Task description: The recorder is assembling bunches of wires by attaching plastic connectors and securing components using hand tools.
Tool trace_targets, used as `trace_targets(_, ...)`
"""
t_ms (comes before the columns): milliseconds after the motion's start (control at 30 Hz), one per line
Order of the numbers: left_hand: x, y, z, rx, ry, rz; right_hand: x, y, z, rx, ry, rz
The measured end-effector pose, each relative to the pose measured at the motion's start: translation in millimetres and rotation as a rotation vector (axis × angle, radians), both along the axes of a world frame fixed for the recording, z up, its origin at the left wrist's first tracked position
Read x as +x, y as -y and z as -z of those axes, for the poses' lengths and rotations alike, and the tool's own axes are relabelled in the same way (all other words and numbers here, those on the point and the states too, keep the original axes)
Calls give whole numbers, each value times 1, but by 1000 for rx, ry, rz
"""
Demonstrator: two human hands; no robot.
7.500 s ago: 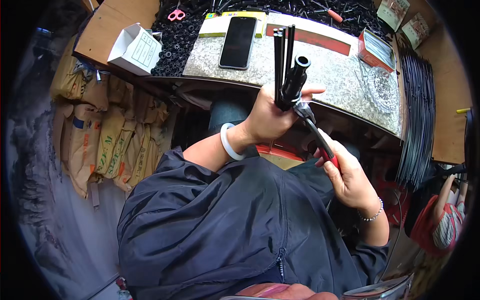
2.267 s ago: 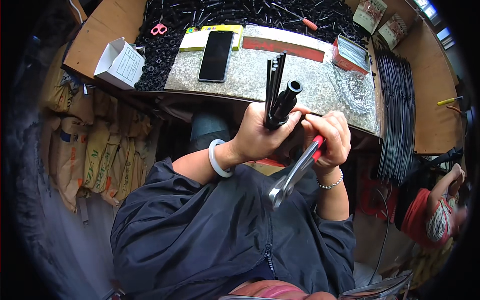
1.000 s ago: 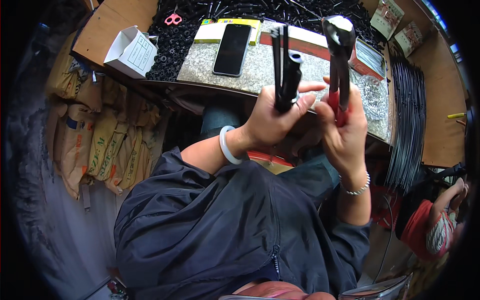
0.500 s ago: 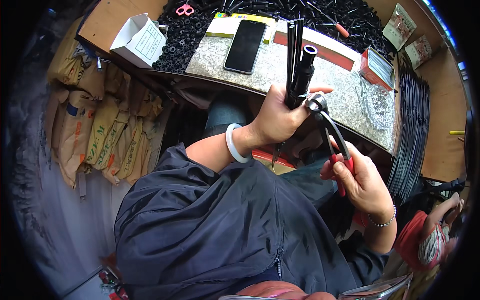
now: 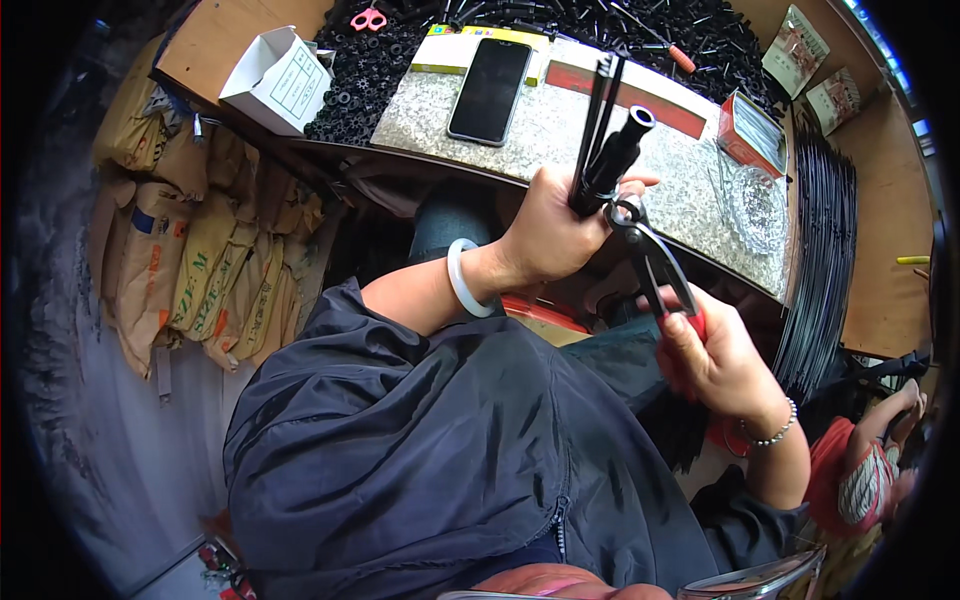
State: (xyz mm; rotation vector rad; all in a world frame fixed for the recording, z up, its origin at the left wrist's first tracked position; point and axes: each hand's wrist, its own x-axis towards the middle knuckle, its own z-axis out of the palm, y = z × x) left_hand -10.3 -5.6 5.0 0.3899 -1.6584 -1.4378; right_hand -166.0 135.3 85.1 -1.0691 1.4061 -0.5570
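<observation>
My left hand (image 5: pixel 555 235) is wrapped round what looks like a black umbrella frame (image 5: pixel 612 160), a stepped tube with thin ribs beside it. The tube leans slightly right, its open end up. In my right hand (image 5: pixel 722 360) are red-handled end-cutting pincers (image 5: pixel 655 255), their handles squeezed in my fingers. Their rounded jaws meet the frame just beside my left thumb. What exactly lies between the jaws is too small to make out.
On the bench top (image 5: pixel 420 115) lie a phone (image 5: pixel 490 92), a red-and-white box (image 5: pixel 752 135) and a coil of thin wire (image 5: pixel 757 210). Black plastic parts (image 5: pixel 365 90) are heaped behind. Thin black rods (image 5: pixel 820 270) hang at right; sacks (image 5: pixel 190 270) stand left. Another person (image 5: pixel 865 470) sits lower right.
The pincers' handles have come closer together as my right hand squeezed. The umbrella frame's top has tipped a little to the right and down.
</observation>
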Motion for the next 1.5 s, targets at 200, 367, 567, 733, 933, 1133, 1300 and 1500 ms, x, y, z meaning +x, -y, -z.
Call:
trace_targets(200,0,-4,-19,286,-13,36,5,-2,22,-361,-157,-25)
trace_targets(367,0,-2,-4,77,-36,-29,8,-2,-5,-297,-361,1)
trace_targets(567,4,6,-11,-66,67,-14,9,1,-24,-206,-440,-22)
trace_targets(733,24,23,-21,-29,62,37,-9,11,17,-487,-593,-5)
trace_targets(933,32,26,-34,362,-244,224,-57,35,112,-478,-1228,106)
trace_targets(1133,41,19,-28,232,-85,5,-5,30,107,-927,-1312,142)
trace_targets(1300,35,-11,-14,846,-704,177,67,-39,90,-611,-205,-29)
trace_targets(1500,15,-76,53,1431,-445,646,40,-35,92,-1255,265,774)
